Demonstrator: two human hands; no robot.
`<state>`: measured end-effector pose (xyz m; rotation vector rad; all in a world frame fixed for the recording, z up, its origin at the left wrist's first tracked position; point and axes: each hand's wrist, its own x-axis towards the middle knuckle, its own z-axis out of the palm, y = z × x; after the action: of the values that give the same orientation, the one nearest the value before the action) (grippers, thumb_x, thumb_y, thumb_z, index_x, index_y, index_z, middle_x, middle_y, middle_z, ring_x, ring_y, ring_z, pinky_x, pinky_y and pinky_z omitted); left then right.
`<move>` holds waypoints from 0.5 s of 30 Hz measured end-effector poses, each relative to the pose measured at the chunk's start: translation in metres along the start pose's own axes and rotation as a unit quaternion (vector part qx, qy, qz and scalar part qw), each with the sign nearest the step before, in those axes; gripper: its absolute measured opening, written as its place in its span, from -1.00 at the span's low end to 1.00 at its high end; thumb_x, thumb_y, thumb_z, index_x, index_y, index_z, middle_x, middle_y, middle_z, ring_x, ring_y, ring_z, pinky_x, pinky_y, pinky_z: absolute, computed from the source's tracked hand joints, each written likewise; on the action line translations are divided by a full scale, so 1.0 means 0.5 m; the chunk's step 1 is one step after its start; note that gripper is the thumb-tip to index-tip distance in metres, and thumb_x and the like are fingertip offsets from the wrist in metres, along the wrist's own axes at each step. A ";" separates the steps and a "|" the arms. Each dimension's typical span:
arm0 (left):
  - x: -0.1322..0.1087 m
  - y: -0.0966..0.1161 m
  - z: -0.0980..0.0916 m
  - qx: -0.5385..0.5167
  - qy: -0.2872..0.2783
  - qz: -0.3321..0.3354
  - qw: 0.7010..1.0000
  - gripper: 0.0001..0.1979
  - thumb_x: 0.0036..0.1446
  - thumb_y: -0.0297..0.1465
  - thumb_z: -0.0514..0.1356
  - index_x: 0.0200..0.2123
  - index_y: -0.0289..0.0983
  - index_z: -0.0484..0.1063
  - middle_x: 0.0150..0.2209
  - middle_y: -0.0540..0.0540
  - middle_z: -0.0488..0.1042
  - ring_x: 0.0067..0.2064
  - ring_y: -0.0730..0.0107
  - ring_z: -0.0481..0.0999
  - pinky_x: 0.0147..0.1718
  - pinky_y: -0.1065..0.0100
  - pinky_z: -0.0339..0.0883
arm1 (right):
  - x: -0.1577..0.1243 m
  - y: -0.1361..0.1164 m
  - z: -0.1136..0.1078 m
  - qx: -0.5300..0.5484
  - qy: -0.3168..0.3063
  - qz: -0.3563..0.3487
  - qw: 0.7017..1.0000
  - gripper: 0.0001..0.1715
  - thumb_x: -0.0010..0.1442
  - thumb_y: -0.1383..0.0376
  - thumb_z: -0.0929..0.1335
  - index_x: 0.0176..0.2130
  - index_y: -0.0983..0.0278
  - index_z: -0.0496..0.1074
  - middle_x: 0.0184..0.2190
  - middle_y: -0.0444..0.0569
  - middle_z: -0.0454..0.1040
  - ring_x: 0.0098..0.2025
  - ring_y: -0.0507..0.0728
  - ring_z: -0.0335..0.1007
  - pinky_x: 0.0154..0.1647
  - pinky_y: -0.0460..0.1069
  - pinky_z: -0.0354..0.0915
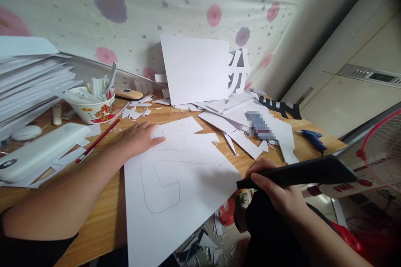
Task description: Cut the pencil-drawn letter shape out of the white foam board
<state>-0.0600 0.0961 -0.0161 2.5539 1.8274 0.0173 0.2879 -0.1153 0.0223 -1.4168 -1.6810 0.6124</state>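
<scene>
A large white sheet (200,183) with pencilled outlines lies on the wooden table, its lower part jutting over the front edge. My left hand (139,138) rests flat on its upper left part, thumb apart from the fingers. At the sheet's right corner, my right hand (275,190) is closed around a long black tool (307,171) with a wide body and a narrow end. That narrow end points left at the sheet's edge; its blade or tip cannot be made out. A red pencil (97,141) lies left of my left forearm.
Behind stands a blank white board (196,71) near cut-out characters (239,71). White offcuts (219,121) spread before it. A paper bowl (92,108) of strips and a white case (44,150) are left; a blue glue gun (313,139) and a racket (384,150) are right.
</scene>
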 end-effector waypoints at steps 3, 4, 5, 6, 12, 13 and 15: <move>-0.002 -0.002 0.001 -0.003 0.009 0.005 1.000 -0.27 0.18 0.06 0.01 0.23 -0.31 0.31 0.23 -0.32 0.35 0.25 -0.10 0.30 0.18 0.05 0.17 | -0.002 -0.013 0.016 0.004 -0.074 0.030 0.997 -0.71 0.20 0.11 0.32 -0.42 0.26 0.43 -0.51 -0.04 0.45 -0.45 0.11 0.40 -0.44 -0.02 0.33; -0.004 0.002 -0.001 -0.002 0.015 0.003 1.000 -0.28 0.16 0.06 0.03 0.22 -0.29 0.32 0.21 -0.31 0.36 0.24 -0.11 0.29 0.17 0.06 0.17 | -0.005 -0.017 0.023 0.011 -0.097 0.048 0.994 -0.70 0.19 0.11 0.32 -0.43 0.26 0.41 -0.52 -0.05 0.43 -0.45 0.11 0.39 -0.44 -0.02 0.32; -0.006 0.006 -0.003 -0.002 0.019 0.002 1.000 -0.28 0.14 0.07 0.05 0.21 -0.28 0.33 0.19 -0.32 0.37 0.24 -0.12 0.27 0.16 0.06 0.17 | -0.007 -0.018 0.029 0.018 -0.113 0.070 0.991 -0.70 0.17 0.09 0.31 -0.44 0.26 0.39 -0.52 -0.05 0.42 -0.46 0.11 0.37 -0.44 -0.01 0.31; -0.007 0.009 -0.005 -0.003 0.021 -0.001 1.000 -0.28 0.12 0.08 0.07 0.20 -0.27 0.34 0.17 -0.32 0.38 0.24 -0.14 0.27 0.15 0.06 0.17 | -0.008 -0.019 0.034 0.024 -0.119 0.090 0.988 -0.69 0.15 0.08 0.31 -0.44 0.26 0.37 -0.53 -0.06 0.40 -0.45 0.12 0.36 -0.43 0.00 0.30; -0.004 0.013 -0.018 -0.080 -0.007 -0.024 0.996 -0.37 0.05 0.16 0.07 -0.10 -0.25 0.44 -0.03 -0.25 0.50 0.02 0.00 0.46 -0.10 0.22 0.26 | -0.007 -0.009 0.057 0.041 -0.121 0.160 0.979 -0.71 0.01 0.07 0.31 -0.53 0.23 0.28 -0.58 -0.08 0.31 -0.47 0.10 0.22 -0.44 0.01 0.19; -0.005 0.014 -0.024 -0.089 -0.017 -0.031 0.995 -0.40 0.05 0.18 0.05 -0.20 -0.23 0.44 -0.13 -0.22 0.53 -0.08 0.03 0.50 -0.21 0.24 0.26 | -0.009 -0.007 0.058 0.037 -0.124 0.160 0.979 -0.71 0.00 0.08 0.31 -0.55 0.23 0.27 -0.58 -0.09 0.31 -0.48 0.10 0.20 -0.45 0.01 0.18; -0.009 0.015 -0.037 -0.101 -0.032 -0.041 0.994 -0.43 0.06 0.20 0.02 -0.39 -0.21 0.39 -0.36 -0.13 0.51 -0.30 0.12 0.49 -0.40 0.28 0.15 | -0.015 -0.004 0.053 0.036 -0.119 0.150 0.981 -0.72 -0.02 0.09 0.33 -0.56 0.22 0.28 -0.60 -0.09 0.30 -0.49 0.10 0.20 -0.46 0.01 0.17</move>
<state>-0.0545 0.0893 0.0022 2.3159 1.8046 0.1124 0.2649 -0.1192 0.0078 -1.6077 -1.6176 1.0368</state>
